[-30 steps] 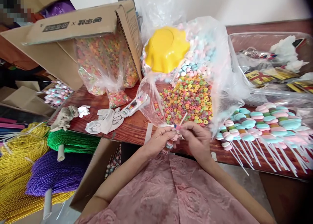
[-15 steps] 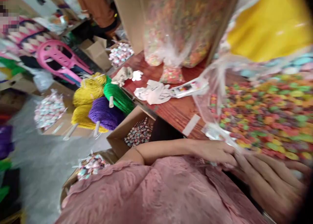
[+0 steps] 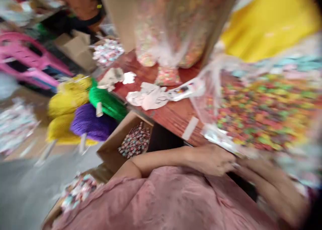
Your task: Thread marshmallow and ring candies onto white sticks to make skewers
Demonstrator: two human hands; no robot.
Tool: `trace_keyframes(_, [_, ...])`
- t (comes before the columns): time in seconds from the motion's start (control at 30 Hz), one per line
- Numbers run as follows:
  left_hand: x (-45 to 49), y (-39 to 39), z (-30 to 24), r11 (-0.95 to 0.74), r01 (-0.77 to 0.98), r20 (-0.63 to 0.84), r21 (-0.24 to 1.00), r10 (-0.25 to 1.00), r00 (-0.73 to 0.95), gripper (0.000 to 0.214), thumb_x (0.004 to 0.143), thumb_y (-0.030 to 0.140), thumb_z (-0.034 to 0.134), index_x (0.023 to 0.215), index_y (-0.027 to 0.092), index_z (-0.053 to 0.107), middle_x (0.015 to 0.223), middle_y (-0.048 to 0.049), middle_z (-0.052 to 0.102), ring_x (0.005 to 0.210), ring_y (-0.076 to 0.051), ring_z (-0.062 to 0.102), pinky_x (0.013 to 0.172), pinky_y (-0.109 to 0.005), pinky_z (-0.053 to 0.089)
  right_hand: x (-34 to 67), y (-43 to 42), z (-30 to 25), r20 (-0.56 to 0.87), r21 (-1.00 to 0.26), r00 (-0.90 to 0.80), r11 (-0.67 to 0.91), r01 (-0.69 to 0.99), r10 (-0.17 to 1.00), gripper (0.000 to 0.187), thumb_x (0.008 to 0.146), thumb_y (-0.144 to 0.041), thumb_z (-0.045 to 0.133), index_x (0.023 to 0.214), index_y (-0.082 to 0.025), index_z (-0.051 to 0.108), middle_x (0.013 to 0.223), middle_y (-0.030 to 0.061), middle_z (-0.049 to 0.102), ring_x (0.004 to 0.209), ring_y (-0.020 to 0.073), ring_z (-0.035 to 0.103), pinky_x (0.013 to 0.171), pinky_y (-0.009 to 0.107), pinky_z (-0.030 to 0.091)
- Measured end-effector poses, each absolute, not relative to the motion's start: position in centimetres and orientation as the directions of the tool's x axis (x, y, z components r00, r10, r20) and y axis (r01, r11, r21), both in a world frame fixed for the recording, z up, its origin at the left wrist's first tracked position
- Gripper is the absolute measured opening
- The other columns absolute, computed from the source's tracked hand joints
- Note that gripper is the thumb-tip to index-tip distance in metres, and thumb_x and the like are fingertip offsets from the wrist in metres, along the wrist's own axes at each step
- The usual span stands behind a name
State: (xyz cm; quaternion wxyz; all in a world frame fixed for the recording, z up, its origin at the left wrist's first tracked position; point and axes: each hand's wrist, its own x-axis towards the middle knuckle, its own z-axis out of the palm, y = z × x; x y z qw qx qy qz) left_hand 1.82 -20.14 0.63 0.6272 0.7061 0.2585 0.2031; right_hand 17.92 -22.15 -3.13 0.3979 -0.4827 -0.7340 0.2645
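Note:
My left hand (image 3: 212, 159) is closed at the table's front edge, its fingertips pinched together. What it grips is hidden or too small to name. My right hand (image 3: 269, 181) comes in from the right, smeared by motion, with its fingertips meeting the left ones. Just beyond them, a clear plastic packet (image 3: 218, 136) lies on the red-brown table (image 3: 171, 117). Past that spreads a large heap of colourful ring-shaped candies (image 3: 261, 112) on clear plastic sheeting.
A cardboard box (image 3: 113, 153) of lollipops stands below the table edge. Yellow, purple (image 3: 93, 122) and green (image 3: 108, 102) cord bundles lie to the left. A big candy-filled bag (image 3: 173, 25), crumpled white bags (image 3: 148, 96) and a yellow sheet (image 3: 269, 25) sit farther back.
The view has shifted so the floor items slide left. My left fingers have curled in more tightly, and my right hand has blurred while staying against the left.

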Motion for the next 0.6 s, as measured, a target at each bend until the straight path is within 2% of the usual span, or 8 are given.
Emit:
trace_keyframes(0.03, [1.6,-20.3,0.5,-0.081,0.119,-0.032,0.990,0.677,0.735,0.027,0.077,0.006,0.061,0.054,0.018,0.053,0.062,-0.0004,0.059,0.060,-0.012,0.051,0.064,-0.024,0.044,19.4,-23.7,-1.6,0.298,-0.711,-0.240,0.383,0.590,0.924,0.017,0.087,-0.038,0.060,0.093,-0.036,0.076,0.088,0.0053,0.074,0.081,0.0285,0.064,0.072,0.048,0.050])
trace_keyframes(0.1, [1.1,-20.1,0.2,0.052,0.062,-0.081,0.997,0.683,0.726,0.018,0.080,0.013,0.056,0.063,0.017,0.057,0.067,0.0001,0.060,0.063,-0.011,0.052,0.064,-0.023,0.044,20.7,-26.3,0.9,0.315,-0.369,-0.341,0.445,0.816,0.886,0.029,0.088,-0.024,0.060,0.114,-0.031,0.070,0.105,0.0073,0.073,0.093,0.0282,0.062,0.080,0.047,0.045])
trace_keyframes(0.13, [0.9,-19.6,0.1,0.170,0.039,-0.141,0.985,0.643,0.753,0.017,0.082,0.018,0.053,0.066,0.017,0.057,0.066,0.0010,0.058,0.062,-0.011,0.052,0.062,-0.022,0.043,20.8,-27.0,1.6,0.331,-0.236,-0.383,0.468,0.851,0.863,0.036,0.089,-0.020,0.058,0.123,-0.032,0.066,0.118,0.0075,0.071,0.106,0.0295,0.060,0.086,0.048,0.041])
trace_keyframes(0.2, [0.8,-18.7,-0.1,0.380,0.112,-0.301,0.918,0.486,0.820,0.016,0.080,0.022,0.053,0.065,0.017,0.053,0.058,0.0035,0.052,0.051,-0.008,0.047,0.052,-0.020,0.038,20.6,-27.5,1.8,0.376,-0.128,-0.426,0.501,0.856,0.823,0.038,0.093,-0.017,0.053,0.127,-0.033,0.062,0.122,0.0043,0.070,0.113,0.0266,0.057,0.089,0.046,0.035])
trace_keyframes(0.33, [1.7,-18.4,0.0,0.404,0.343,-0.437,0.848,0.166,0.884,0.023,0.080,0.034,0.056,0.065,0.017,0.053,0.056,0.0027,0.053,0.048,-0.009,0.047,0.050,-0.021,0.037,20.7,-28.1,-0.4,0.455,-0.182,-0.418,0.542,0.821,0.786,0.023,0.094,-0.014,0.050,0.105,-0.026,0.067,0.079,-0.0010,0.072,0.084,0.0164,0.061,0.081,0.039,0.032])
trace_keyframes(0.47, [2.9,-20.3,0.2,-0.112,0.427,-0.375,0.897,0.318,0.871,0.023,0.088,0.030,0.050,0.071,0.016,0.058,0.065,-0.0006,0.058,0.061,-0.012,0.051,0.060,-0.024,0.039,21.1,-29.8,-3.0,0.378,-0.320,-0.315,0.442,0.838,0.870,0.023,0.094,-0.018,0.050,0.078,-0.020,0.066,0.062,0.0003,0.064,0.068,0.0149,0.056,0.069,0.033,0.036])
trace_keyframes(0.53, [3.5,-21.3,0.4,-0.402,0.441,-0.277,0.803,0.403,0.872,0.023,0.090,0.023,0.046,0.073,0.015,0.060,0.072,-0.0038,0.061,0.066,-0.014,0.052,0.065,-0.026,0.039,21.4,-30.7,-3.7,0.318,-0.458,-0.269,0.396,0.796,0.909,0.027,0.095,-0.020,0.048,0.075,-0.021,0.066,0.064,0.0005,0.066,0.063,0.0139,0.055,0.064,0.029,0.040])
trace_keyframes(0.6, [4.0,-21.8,0.7,-0.543,0.437,-0.220,0.718,0.419,0.881,0.027,0.092,0.021,0.042,0.075,0.015,0.063,0.077,-0.0061,0.062,0.069,-0.015,0.053,0.068,-0.027,0.039,22.2,-31.4,-3.6,0.272,-0.590,-0.174,0.308,0.747,0.946,0.025,0.095,-0.020,0.048,0.080,-0.022,0.068,0.071,0.0008,0.069,0.065,0.0141,0.059,0.064,0.027,0.045])
